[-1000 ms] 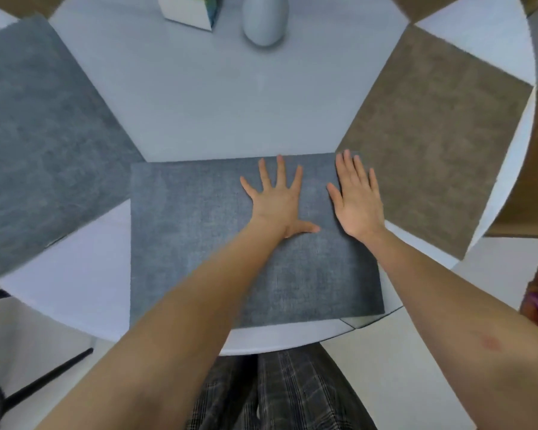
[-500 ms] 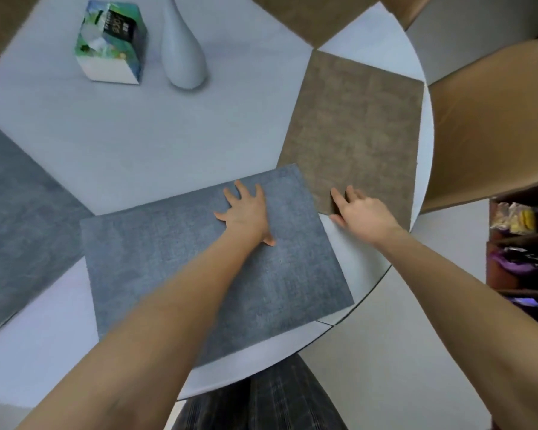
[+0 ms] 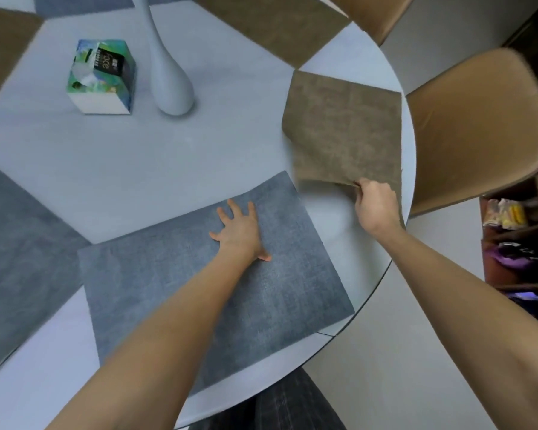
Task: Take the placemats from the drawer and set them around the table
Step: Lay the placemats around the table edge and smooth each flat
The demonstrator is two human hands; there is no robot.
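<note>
The left hand (image 3: 241, 232) lies flat with its fingers spread on the grey placemat (image 3: 205, 283), which sits at the near edge of the round tabletop (image 3: 131, 162), directly in front of the person. Its grip holds nothing; the palm and straight fingers simply press on the right half of the mat.

The right hand (image 3: 375, 204) is curled round the near edge of the brown placemat (image 3: 345, 131), pinching it between thumb and fingers. That edge is lifted off the tabletop and the mat bends upward along its left side, while its far part lies on the surface near the right rim. The two mats are near each other but apart, with bare tabletop between them.

Another grey placemat (image 3: 16, 243) lies at the left, and more brown placemats (image 3: 271, 23) lie at the far side. A tissue box (image 3: 101, 77) and a pale vase (image 3: 168, 72) stand just beside each other near the middle. A brown chair (image 3: 475, 125) stands at the right, beyond the rim.
</note>
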